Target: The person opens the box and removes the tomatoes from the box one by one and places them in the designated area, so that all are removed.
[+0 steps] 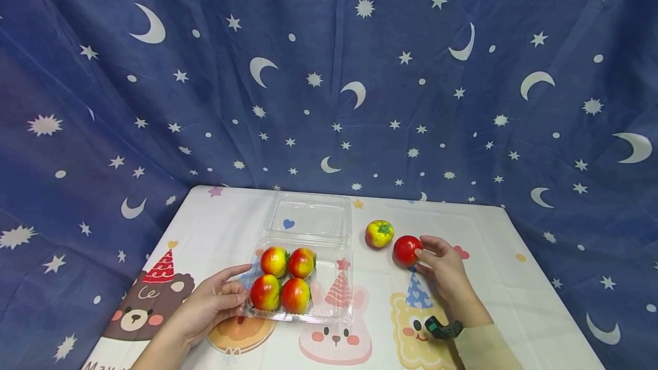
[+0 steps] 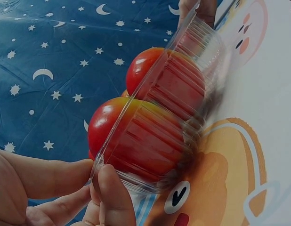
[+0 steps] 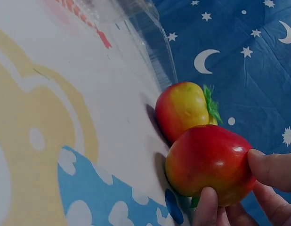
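Four tomatoes [image 1: 285, 278] sit in the clear box [image 1: 334, 301], its corner pinched by the left hand [image 1: 208, 301]. The right hand [image 1: 444, 267] fingers hold a red tomato [image 1: 406, 249].

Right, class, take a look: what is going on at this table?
A person sits at a table covered with a cartoon cloth. The left hand grips the near left rim of a clear plastic clamshell box whose lid lies open. Four red-and-yellow toy tomatoes sit in its left part; the right part is unfilled. The right hand holds a red toy tomato resting on the cloth. A yellower toy tomato lies just beside it, untouched.
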Demonstrator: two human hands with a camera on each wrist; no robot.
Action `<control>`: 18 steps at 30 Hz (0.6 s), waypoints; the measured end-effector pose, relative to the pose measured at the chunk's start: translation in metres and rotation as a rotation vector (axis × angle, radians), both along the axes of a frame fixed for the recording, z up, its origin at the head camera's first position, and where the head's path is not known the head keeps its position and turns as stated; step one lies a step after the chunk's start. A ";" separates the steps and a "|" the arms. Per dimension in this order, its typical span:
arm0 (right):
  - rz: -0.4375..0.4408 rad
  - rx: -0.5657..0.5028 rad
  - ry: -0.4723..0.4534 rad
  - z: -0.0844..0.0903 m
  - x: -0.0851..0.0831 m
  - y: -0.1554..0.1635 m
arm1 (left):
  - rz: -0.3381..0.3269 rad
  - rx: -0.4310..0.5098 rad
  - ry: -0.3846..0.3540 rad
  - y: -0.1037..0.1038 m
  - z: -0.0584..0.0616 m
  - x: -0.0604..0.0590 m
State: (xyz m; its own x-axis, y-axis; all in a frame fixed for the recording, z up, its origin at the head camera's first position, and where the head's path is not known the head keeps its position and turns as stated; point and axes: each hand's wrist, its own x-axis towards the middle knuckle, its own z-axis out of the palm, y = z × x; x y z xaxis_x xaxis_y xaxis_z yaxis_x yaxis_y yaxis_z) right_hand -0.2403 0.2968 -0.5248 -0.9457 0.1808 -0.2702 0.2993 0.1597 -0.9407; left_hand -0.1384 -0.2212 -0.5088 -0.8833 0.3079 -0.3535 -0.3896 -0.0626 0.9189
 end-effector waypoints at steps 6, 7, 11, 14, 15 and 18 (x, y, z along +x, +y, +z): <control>-0.005 0.003 -0.008 -0.004 -0.007 0.005 | 0.004 0.001 0.001 0.000 -0.002 0.000; -0.002 0.004 -0.003 -0.004 -0.008 0.007 | 0.003 0.005 0.002 0.000 -0.002 0.000; -0.006 0.008 0.014 -0.002 -0.011 0.010 | 0.001 0.013 0.003 0.000 -0.004 -0.001; -0.014 0.003 0.019 -0.001 -0.014 0.011 | -0.001 0.013 0.005 0.000 -0.003 -0.001; -0.015 0.001 0.019 0.000 -0.015 0.011 | -0.002 0.012 0.006 0.000 -0.003 -0.001; -0.017 -0.006 0.011 -0.001 -0.018 0.010 | 0.002 0.003 -0.001 0.000 -0.001 -0.001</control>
